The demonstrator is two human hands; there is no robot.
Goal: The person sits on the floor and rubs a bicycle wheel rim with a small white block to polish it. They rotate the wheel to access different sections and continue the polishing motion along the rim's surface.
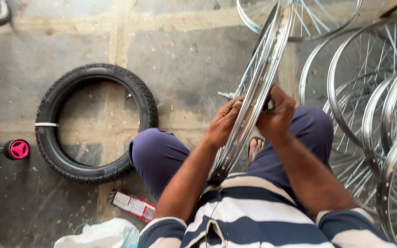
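Striped shirt [258, 216] nearest; both hands, left [224, 121], right [276, 115], grasping upright wheel rim [253, 98] between them.

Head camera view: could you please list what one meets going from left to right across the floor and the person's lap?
Pink-capped wheel axle → black tyre → left hand → spoked rim held on edge → right hand → stack of bare chrome rims.

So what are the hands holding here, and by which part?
Both hands, left hand and right hand, grip a spoked metal wheel rim by its rim edge, one on each side.
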